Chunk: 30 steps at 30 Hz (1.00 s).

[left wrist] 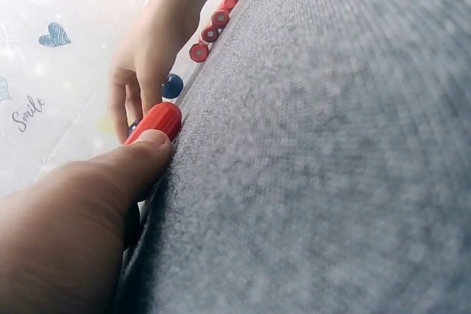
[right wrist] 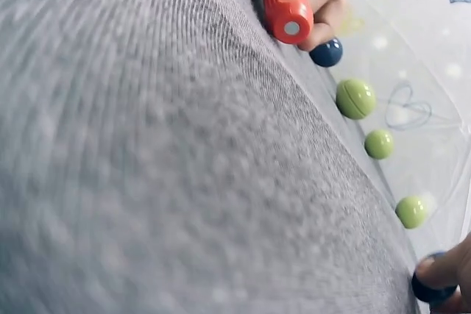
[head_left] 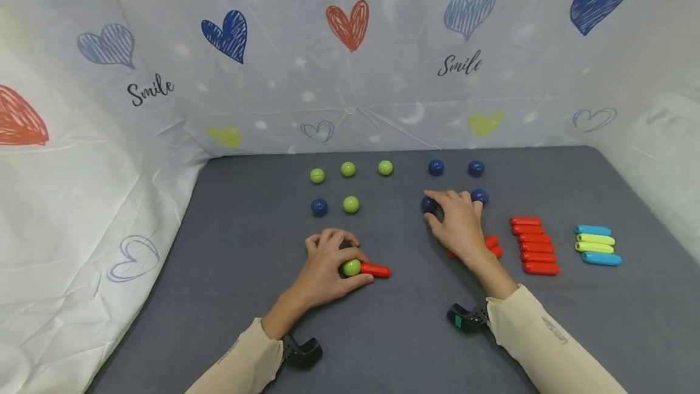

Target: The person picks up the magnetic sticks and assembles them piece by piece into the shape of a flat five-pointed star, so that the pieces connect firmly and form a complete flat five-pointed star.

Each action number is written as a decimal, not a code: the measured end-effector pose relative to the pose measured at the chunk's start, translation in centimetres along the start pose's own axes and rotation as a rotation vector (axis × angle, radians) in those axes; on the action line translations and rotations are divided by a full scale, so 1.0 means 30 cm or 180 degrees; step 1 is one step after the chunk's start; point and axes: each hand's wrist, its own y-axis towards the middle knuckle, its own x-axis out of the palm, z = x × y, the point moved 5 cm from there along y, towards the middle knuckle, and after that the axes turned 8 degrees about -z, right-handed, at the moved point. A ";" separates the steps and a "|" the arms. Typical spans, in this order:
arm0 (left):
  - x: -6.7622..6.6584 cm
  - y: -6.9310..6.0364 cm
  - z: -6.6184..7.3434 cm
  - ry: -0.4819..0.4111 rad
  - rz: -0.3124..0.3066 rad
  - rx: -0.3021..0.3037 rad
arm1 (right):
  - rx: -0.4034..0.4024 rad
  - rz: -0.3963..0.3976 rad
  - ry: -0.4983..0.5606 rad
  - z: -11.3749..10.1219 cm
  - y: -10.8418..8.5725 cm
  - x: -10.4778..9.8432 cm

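Observation:
My left hand [head_left: 330, 269] grips a green ball [head_left: 351, 267] with a red rod [head_left: 375, 270] touching its right side. The left wrist view shows the thumb against the rod. A round silver spot marks the rod's end [right wrist: 291, 28] in the right wrist view. Farther right, my right hand [head_left: 458, 221] pinches a blue ball [head_left: 429, 204] between thumb and fingers on the dark grey tabletop. Another blue ball [head_left: 479, 196] sits close behind that hand's knuckles. Beneath the right hand lie a few red rods [head_left: 494, 247], partly hidden.
Several green balls [head_left: 348, 169] and a blue ball [head_left: 319, 207] stand beyond the left hand. Two blue balls [head_left: 436, 167] [head_left: 476, 168] lie at the back. Right of the right hand is a column of red rods [head_left: 536, 248], then blue and yellow rods [head_left: 595, 247].

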 end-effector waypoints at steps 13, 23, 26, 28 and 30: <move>-0.010 0.001 -0.003 0.0036 0.0151 -0.0090 | -0.0647 -0.0163 0.0368 -0.102 -0.101 0.040; -0.008 -0.009 -0.007 0.0030 0.0335 -0.0121 | -0.1176 -0.0219 0.0617 -0.159 -0.163 0.084; -0.007 -0.006 -0.007 0.0038 0.0351 -0.0096 | -0.1292 -0.0234 0.0626 -0.171 -0.174 0.098; -0.008 -0.004 -0.007 0.0054 0.0378 -0.0065 | -0.1332 -0.0222 0.0639 -0.176 -0.179 0.102; -0.010 -0.001 -0.005 0.0060 0.0411 -0.0019 | -0.1349 -0.0197 0.0645 -0.178 -0.181 0.102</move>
